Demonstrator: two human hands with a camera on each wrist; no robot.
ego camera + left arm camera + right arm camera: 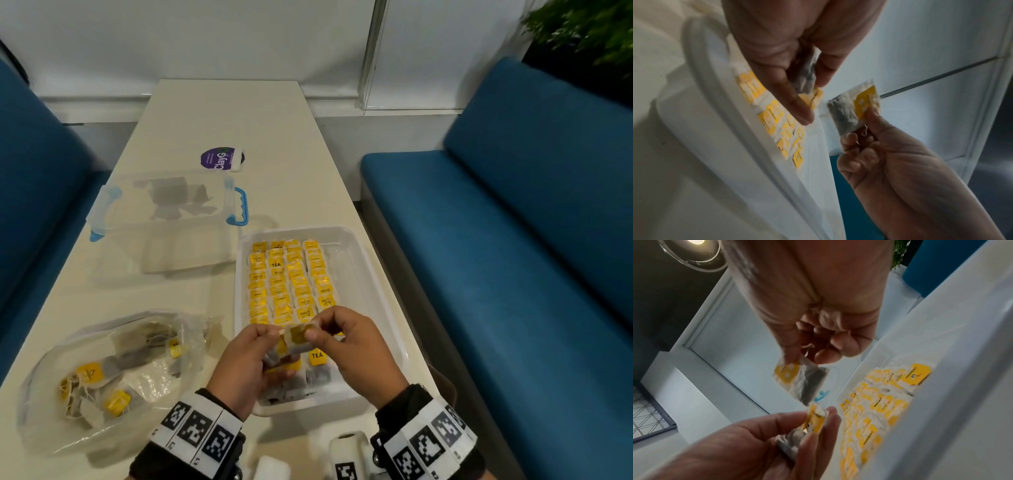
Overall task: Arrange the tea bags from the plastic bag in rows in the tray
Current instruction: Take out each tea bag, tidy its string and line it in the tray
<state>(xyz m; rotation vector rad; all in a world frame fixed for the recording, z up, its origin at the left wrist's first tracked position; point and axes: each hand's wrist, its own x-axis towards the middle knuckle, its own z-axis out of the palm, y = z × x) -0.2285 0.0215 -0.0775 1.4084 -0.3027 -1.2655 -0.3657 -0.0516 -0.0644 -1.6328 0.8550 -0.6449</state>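
The tray (346, 236) lies along the table's (219, 113) right edge; the plastic bag (113, 373) at its near-left corner; a lidded container (164, 205) behind the bag.

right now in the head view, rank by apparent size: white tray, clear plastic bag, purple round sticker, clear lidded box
1. white tray
2. clear plastic bag and clear lidded box: look alike, and the bag is nearer, so unranked
3. purple round sticker

small paper tea bags (291, 284): yellow tags, black lettering
shallow plastic tray (356, 260): white
clear plastic storage box (164, 205): blue clips
padded benches (513, 222): blue
long table (222, 120): cream
wrist bands (197, 430): black-and-white squares
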